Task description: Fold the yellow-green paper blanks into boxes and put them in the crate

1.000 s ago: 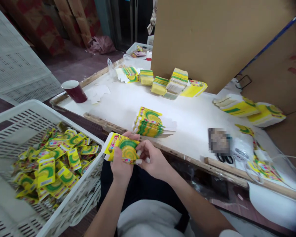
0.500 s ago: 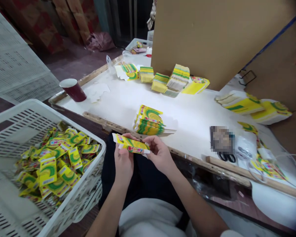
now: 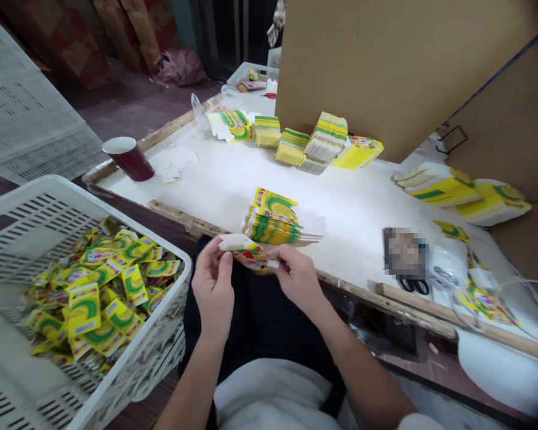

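Between my two hands, just in front of the table edge, is a small yellow printed carton [image 3: 250, 258] with its pale inner flap showing at the left end. My left hand [image 3: 214, 288] grips that end, thumb in front and fingers behind. At the other end my right hand [image 3: 296, 278] pinches a white flap between thumb and fingers. Part of the carton is covered by my fingers. Directly beyond my hands a stack of flat yellow and green cartons [image 3: 273, 218] lies on the white table [image 3: 197, 197].
To the left, a white slatted basket [image 3: 161, 304] contains many small yellow packets [image 3: 84, 307]. A dark red cup [image 3: 132, 162] stands at the table's left. Bundled cartons [image 3: 291, 146] line the back before a cardboard panel [image 3: 349, 71]. Scissors [image 3: 413, 286] and a wooden strip [image 3: 430, 307] are at right.
The carton has been turned, so its pale flap now faces up at the left. My left hand has shifted slightly left, with its thumb on the flap end. My right hand still pinches the right end.
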Demonstrator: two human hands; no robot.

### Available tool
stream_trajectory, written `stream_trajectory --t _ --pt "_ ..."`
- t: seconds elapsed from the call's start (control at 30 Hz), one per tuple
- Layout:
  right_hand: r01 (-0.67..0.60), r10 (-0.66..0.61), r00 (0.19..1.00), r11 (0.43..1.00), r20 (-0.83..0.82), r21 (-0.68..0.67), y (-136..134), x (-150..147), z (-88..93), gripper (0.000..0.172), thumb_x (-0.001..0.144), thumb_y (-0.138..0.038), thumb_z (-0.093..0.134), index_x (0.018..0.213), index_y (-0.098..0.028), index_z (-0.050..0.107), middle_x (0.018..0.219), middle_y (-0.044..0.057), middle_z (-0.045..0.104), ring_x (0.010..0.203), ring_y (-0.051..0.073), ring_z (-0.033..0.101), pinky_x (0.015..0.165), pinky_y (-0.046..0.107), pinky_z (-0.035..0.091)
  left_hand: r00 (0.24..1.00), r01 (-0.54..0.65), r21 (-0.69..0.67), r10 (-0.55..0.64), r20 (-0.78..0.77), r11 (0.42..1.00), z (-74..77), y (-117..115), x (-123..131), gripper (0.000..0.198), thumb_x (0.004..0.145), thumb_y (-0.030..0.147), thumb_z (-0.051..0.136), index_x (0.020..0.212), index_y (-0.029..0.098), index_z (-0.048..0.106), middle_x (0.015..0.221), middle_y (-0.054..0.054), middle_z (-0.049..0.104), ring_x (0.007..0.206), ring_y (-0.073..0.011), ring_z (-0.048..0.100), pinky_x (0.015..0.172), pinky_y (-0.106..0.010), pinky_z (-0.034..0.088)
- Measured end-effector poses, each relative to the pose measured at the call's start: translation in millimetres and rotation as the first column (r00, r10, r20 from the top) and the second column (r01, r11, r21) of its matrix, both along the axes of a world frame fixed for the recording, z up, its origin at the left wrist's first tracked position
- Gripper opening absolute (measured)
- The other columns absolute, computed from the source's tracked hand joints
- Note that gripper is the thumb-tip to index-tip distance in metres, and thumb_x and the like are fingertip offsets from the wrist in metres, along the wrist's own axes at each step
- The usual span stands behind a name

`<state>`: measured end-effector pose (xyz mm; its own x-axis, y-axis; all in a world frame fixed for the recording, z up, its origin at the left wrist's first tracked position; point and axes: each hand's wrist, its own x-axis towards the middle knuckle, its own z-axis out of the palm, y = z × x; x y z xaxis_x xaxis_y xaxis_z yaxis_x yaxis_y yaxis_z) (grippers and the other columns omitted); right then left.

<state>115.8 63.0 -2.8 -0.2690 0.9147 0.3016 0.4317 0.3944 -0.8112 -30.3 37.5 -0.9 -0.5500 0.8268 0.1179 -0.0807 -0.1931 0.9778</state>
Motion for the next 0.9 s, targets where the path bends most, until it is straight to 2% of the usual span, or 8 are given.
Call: stream_trajectory --t 0.1,0.2,0.3,0.4,0.53,0.7,0.77,0.9 --pt "0.103 -0.124 0.983 0.983 0.136 0.152 4.9 12.1 7.3 0.028 0.080 -0.004 0.044 0.088 -0.022 0.065 0.083 0.005 0.062 0.083 0.020 0.057 0.074 0.032 0.045 0.938 0.020 0.122 0.023 -0.346 0.992 20.1 -7.8 -7.5 0.058 0.074 0.020 0.067 0.128 0.026 0.046 0.131 -0.006 0.048 0.124 -0.0221 0.043 0.107 -0.038 0.031" --pt "-0.007 -0.058 0.968 0.967 0.245 0.254 1.6 14.1 15.3 0.031 0.084 -0.005 0.044 0.089 -0.023 0.069 0.081 0.006 0.062 0.082 0.021 0.055 0.074 0.034 0.043 0.765 0.255 -0.018 -0.213 -0.608 0.967 28.0 -12.5 -14.6 0.066 0.066 0.025 0.075 0.127 0.026 0.049 0.132 -0.008 0.049 0.126 -0.0278 0.040 0.110 -0.044 0.023" --pt "-0.163 0.064 0.953 0.932 0.296 0.322 -5.0 8.8 21.6 0.028 0.086 -0.009 0.047 0.089 -0.024 0.070 0.080 0.005 0.064 0.080 0.019 0.054 0.075 0.034 0.041 0.584 0.401 -0.250 -0.456 -0.671 0.881 19.1 -14.2 -18.4 0.068 0.059 0.039 0.078 0.122 0.024 0.054 0.126 -0.011 0.055 0.122 -0.0343 0.044 0.109 -0.053 0.019" --pt "-0.245 0.123 0.935 0.902 0.333 0.355 -11.0 2.7 25.0 0.024 0.088 -0.014 0.050 0.089 -0.026 0.070 0.079 0.003 0.065 0.079 0.018 0.054 0.075 0.034 0.040 0.493 0.488 -0.385 -0.611 -0.619 0.784 7.8 -15.0 -17.8 0.067 0.064 0.043 0.073 0.125 0.026 0.050 0.116 -0.011 0.061 0.112 -0.0332 0.053 0.103 -0.054 0.028" --pt "-0.314 0.181 0.922 0.867 0.343 0.386 -16.9 0.7 26.5 0.020 0.088 -0.016 0.052 0.087 -0.025 0.069 0.079 0.003 0.066 0.081 0.018 0.054 0.075 0.035 0.041 0.512 0.553 -0.429 -0.698 -0.501 0.714 6.0 -13.5 -11.8 0.057 0.068 0.033 0.069 0.121 0.025 0.049 0.112 -0.010 0.060 0.103 -0.0277 0.057 0.088 -0.042 0.044" --pt "-0.037 0.013 0.996 0.958 0.087 0.284 -18.4 9.2 30.7 0.032 0.084 -0.016 0.054 0.111 -0.030 0.062 0.106 0.007 0.056 0.101 0.022 0.054 0.088 0.041 0.045 0.717 0.278 -0.444 -0.492 -0.494 0.852 11.9 -8.8 -4.8 0.051 0.065 0.040 0.070 0.108 0.023 0.048 0.091 -0.004 0.062 0.081 -0.0246 0.062 0.065 -0.032 0.046" --pt "0.083 -0.081 0.997 0.977 -0.021 0.195 -17.6 10.5 30.7 0.034 0.082 -0.020 0.058 0.115 -0.030 0.058 0.110 0.008 0.052 0.108 0.024 0.051 0.094 0.044 0.043 0.710 0.204 -0.439 -0.441 -0.549 0.875 14.1 -7.5 -3.1 0.055 0.063 0.047 0.071 0.106 0.023 0.046 0.089 -0.003 0.062 0.079 -0.0241 0.062 0.063 -0.031 0.045" --pt "0.136 -0.120 0.975 0.988 -0.188 0.077 -15.2 6.0 21.2 0.040 0.080 -0.023 0.061 0.119 -0.027 0.053 0.121 0.009 0.043 0.113 0.025 0.048 0.095 0.042 0.045 0.674 0.198 -0.428 -0.440 -0.594 0.882 17.4 -6.8 0.3 0.057 0.064 0.052 0.068 0.107 0.023 0.044 0.092 -0.004 0.061 0.081 -0.0238 0.062 0.065 -0.031 0.046"
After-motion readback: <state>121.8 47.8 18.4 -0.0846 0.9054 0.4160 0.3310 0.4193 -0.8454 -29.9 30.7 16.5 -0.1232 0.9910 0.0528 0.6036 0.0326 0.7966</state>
